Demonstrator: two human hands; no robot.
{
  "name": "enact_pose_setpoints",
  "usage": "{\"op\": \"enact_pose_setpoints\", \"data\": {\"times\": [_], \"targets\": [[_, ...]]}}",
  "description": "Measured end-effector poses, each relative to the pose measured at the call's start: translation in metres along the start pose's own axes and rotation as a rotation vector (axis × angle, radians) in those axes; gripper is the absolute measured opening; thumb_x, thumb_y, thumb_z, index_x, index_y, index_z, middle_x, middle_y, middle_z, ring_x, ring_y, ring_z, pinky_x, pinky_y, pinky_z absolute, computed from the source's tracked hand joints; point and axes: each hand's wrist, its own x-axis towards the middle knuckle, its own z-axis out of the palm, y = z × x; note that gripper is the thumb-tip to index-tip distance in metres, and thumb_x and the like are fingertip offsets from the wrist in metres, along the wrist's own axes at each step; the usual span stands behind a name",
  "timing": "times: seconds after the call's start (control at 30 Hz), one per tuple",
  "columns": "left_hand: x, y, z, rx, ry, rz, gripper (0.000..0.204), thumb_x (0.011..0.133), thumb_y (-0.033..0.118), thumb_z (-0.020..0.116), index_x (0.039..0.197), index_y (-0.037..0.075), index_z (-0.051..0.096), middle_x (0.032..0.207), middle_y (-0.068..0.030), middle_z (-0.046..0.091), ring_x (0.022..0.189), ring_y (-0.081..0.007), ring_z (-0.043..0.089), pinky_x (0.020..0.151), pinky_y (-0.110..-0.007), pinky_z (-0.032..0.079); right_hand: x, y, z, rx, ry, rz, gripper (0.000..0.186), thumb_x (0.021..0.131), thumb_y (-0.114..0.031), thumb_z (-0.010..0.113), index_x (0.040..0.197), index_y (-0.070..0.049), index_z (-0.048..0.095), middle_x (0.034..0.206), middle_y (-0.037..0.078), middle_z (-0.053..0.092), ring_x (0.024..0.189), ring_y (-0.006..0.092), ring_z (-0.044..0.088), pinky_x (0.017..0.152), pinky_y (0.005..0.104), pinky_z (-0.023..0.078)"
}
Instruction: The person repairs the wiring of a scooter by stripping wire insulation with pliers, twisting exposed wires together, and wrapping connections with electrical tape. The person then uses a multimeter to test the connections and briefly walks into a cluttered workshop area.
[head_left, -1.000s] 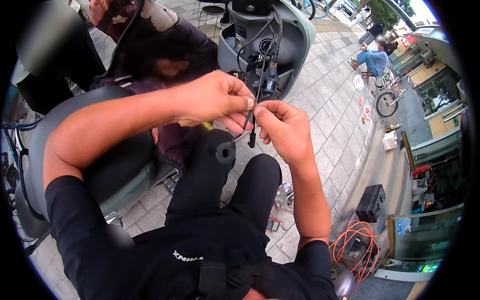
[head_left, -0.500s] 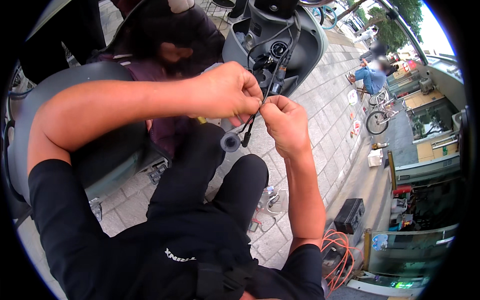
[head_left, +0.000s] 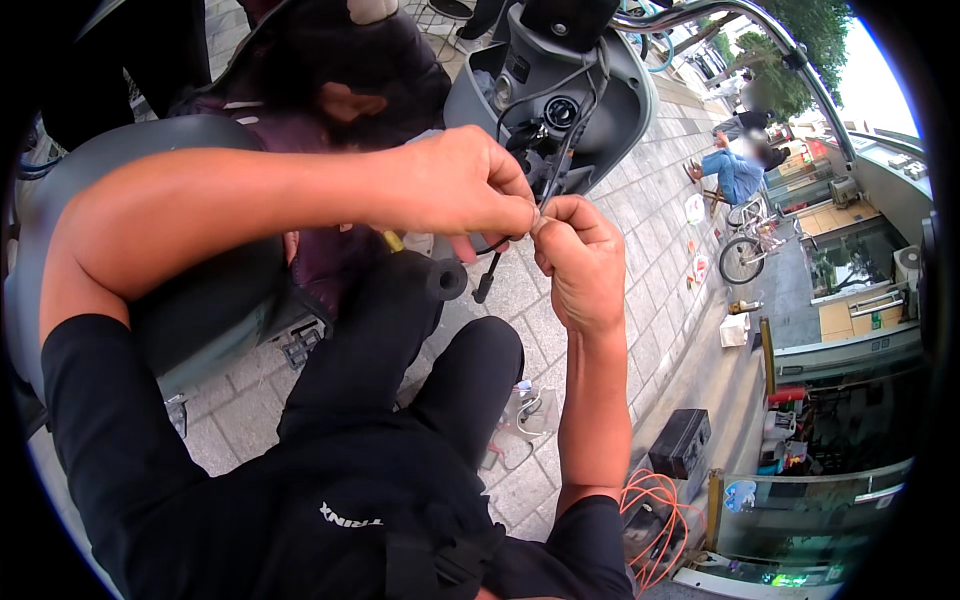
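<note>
My left hand [head_left: 468,190] and my right hand [head_left: 584,250] meet in front of the scooter, fingertips pinched together. Between them they hold a thin wire [head_left: 541,210], mostly hidden by the fingers. A black cable [head_left: 489,270] with a thicker plug-like end hangs below my left hand. Near it, over my knee, is a dark grey cylinder with a round hole [head_left: 446,279]; what supports it cannot be made out. Just beyond my hands, several dark cables [head_left: 575,125] run through the scooter's open grey front housing [head_left: 628,110].
Close on my left are a scooter seat [head_left: 190,270] and a person in a dark purple jacket [head_left: 400,70]. Loose wires [head_left: 535,410] lie on the paving by my knee. To the right are a black case [head_left: 681,442], an orange cord [head_left: 655,530] and a bicycle [head_left: 742,258].
Both hands stay together on the wire and shift slightly right in the view. The grey cylinder sits farther left, apart from the hanging cable end. The whole view has turned slightly.
</note>
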Motion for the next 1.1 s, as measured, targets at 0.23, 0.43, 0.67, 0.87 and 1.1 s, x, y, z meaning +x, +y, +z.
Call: {"op": "enact_pose_setpoints", "data": {"times": [0.23,0.43,0.67,0.87,1.1], "targets": [[-0.005,0.012,-0.001,0.136,0.004,0.027,0.024,0.088,0.019,0.072,0.099,-0.002,0.072,0.082,-0.0042,0.071,0.068,-0.0136,0.071,0.056,-0.026,0.055,-0.006,-0.01,0.007,-0.201,0.047,-0.022,0.008,0.09,-0.004,0.068,0.092,0.004,0.068,0.077,-0.003,0.062,0.068,0.0011,0.05,0.057,0.0199,0.037],[-0.003,0.008,-0.002,0.169,0.006,0.049,0.02,0.086,0.015,0.072,0.096,-0.003,0.07,0.079,-0.0038,0.069,0.064,-0.0117,0.069,0.053,-0.025,0.053,-0.003,-0.001,0.004,-0.185,0.041,-0.055,0.009,0.089,-0.004,0.069,0.092,0.004,0.068,0.077,-0.003,0.062,0.066,0.0014,0.051,0.057,0.0204,0.039],[0.003,-0.003,-0.007,0.552,0.052,0.279,0.014,0.084,0.012,0.069,0.088,-0.001,0.066,0.074,-0.0089,0.067,0.064,-0.0156,0.068,0.057,-0.033,0.052,-0.003,-0.003,0.006,-0.239,0.016,-0.024,0.009,0.088,-0.004,0.068,0.092,0.005,0.068,0.076,-0.003,0.062,0.067,0.0017,0.051,0.058,0.0204,0.041],[0.006,-0.022,-0.002,0.768,0.208,0.574,0.015,0.08,0.014,0.069,0.083,0.002,0.06,0.069,-0.01,0.061,0.064,-0.0291,0.061,0.06,-0.04,0.05,-0.01,-0.015,0.018,-0.331,0.095,0.019,0.011,0.088,-0.006,0.068,0.092,0.005,0.068,0.077,-0.002,0.063,0.067,0.0023,0.052,0.058,0.0213,0.042],[0.005,-0.02,0.004,0.488,0.186,0.455,0.021,0.078,0.021,0.067,0.076,0.003,0.056,0.069,-0.0125,0.064,0.066,-0.0329,0.064,0.06,-0.043,0.049,-0.003,-0.016,0.008,-0.214,0.005,0.029,0.009,0.088,-0.004,0.067,0.093,0.004,0.068,0.08,-0.002,0.063,0.07,0.0034,0.052,0.06,0.0215,0.041]]}}
